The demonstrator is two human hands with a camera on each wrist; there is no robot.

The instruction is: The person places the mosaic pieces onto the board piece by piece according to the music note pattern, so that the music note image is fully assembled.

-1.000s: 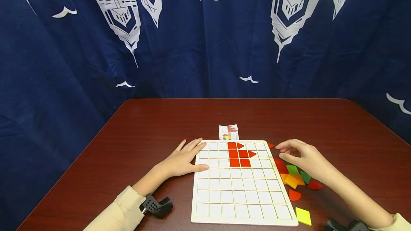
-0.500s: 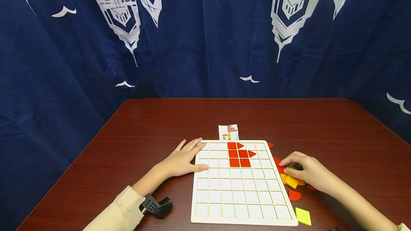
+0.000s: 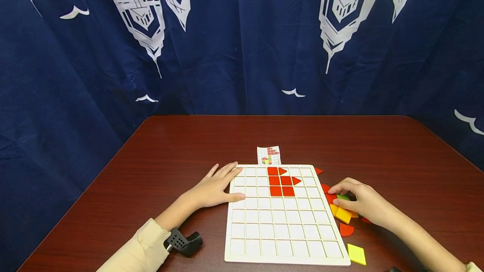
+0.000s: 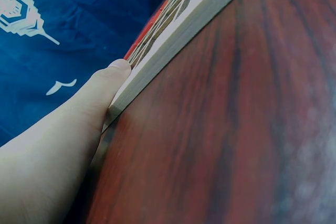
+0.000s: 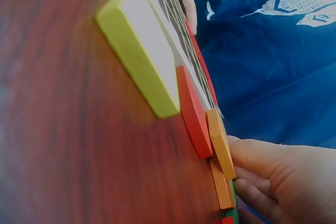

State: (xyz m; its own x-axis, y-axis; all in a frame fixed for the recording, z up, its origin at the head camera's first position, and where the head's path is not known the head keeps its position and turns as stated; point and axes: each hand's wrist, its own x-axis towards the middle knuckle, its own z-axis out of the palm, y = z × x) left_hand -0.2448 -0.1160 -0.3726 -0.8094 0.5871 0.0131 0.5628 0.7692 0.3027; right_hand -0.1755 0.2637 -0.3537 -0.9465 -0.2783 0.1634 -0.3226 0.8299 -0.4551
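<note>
A white gridded board (image 3: 276, 226) lies on the table, with several red squares (image 3: 274, 180) and two red triangles (image 3: 296, 181) set in its upper rows. My left hand (image 3: 215, 188) rests spread over the board's upper left edge, thumb on the grid. In the left wrist view its thumb (image 4: 118, 69) lies along the board's rim. My right hand (image 3: 363, 200) is bent over the pile right of the board. Its thumb and forefinger tips are at a red tile (image 3: 330, 198); I cannot tell if they pinch it. A green tile (image 3: 343, 197) shows between them.
Orange tiles (image 3: 343, 215), a red quarter-round tile (image 3: 345, 229) and a yellow square tile (image 3: 356, 254) lie along the board's right side. Another red tile (image 3: 318, 171) is by its upper right corner. A printed pattern card (image 3: 269, 155) lies beyond the board. A blue curtain (image 3: 242, 53) hangs behind the table.
My right hand has moved down from beside the board's upper right corner to the tile pile, staying there over the last half second. The left hand keeps its place.
</note>
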